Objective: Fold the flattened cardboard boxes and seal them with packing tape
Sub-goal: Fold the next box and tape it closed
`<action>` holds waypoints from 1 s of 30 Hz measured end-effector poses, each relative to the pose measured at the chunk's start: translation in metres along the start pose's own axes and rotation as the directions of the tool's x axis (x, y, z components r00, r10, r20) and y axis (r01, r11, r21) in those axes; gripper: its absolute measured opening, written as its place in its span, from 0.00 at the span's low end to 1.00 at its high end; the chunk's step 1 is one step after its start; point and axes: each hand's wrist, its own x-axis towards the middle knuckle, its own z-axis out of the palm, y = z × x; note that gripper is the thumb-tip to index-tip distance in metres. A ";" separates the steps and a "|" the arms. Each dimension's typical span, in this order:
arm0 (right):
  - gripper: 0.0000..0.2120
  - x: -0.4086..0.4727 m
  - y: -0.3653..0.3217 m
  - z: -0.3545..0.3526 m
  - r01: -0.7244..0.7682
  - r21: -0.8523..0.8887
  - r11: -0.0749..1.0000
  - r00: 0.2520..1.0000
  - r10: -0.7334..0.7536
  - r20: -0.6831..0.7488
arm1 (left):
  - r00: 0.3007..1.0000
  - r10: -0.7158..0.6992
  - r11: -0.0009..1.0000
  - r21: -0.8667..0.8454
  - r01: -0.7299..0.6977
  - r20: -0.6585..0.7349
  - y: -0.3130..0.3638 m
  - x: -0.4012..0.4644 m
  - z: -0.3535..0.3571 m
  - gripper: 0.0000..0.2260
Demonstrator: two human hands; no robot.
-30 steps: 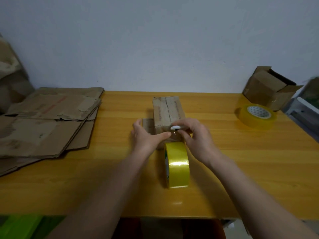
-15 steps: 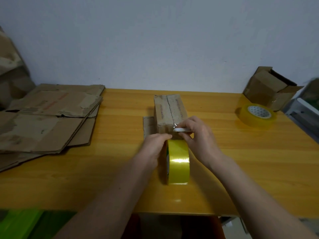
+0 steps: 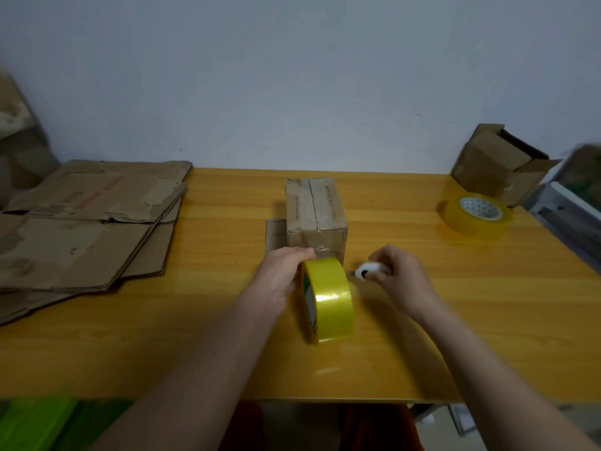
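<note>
Two hands on the job: the left hand (image 3: 282, 277) grips the upright yellow tape roll (image 3: 327, 299) near the desk's (image 3: 487, 304) front edge, fingers curled over its top, with a short strip running to the near face of the small folded box (image 3: 315, 213) mid-desk. The right hand (image 3: 399, 274) pinches a small white cutter (image 3: 367, 271) just right of the roll. I'd keep that strip taut (slack tape wrinkles), slice close to the box, then rub the tail flat.
</note>
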 end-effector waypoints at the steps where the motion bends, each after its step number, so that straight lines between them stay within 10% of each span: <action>1: 0.08 -0.001 0.007 0.006 -0.054 0.032 0.998 0.998 0.053 0.045 | 1.000 -0.006 1.000 -0.005 0.006 0.003 -0.001 0.001 0.001 0.02; 6: 0.06 0.004 0.013 0.009 -0.114 -0.003 0.993 0.986 0.114 0.120 | 1.000 -0.007 0.999 -0.034 0.007 -0.002 0.000 -0.002 0.002 0.02; 11: 0.11 0.019 -0.034 -0.006 0.273 -0.122 0.954 0.916 -0.297 -0.269 | 1.000 -0.008 0.999 -0.046 0.008 0.009 0.000 0.000 0.002 0.03; 17: 0.21 0.057 -0.058 0.007 0.394 0.044 0.918 0.899 -0.395 0.189 | 0.999 -0.022 0.999 -0.026 0.023 0.039 0.001 0.001 -0.002 0.03; 23: 0.19 0.062 -0.053 0.014 0.247 0.393 0.886 0.929 -0.331 0.162 | 0.996 -0.049 0.998 -0.039 0.052 0.079 0.004 0.002 -0.004 0.04; 30: 0.20 0.063 -0.056 0.016 0.223 0.407 0.886 0.941 -0.304 0.148 | 0.995 -0.024 0.997 -0.067 0.031 0.102 0.008 -0.008 -0.007 0.04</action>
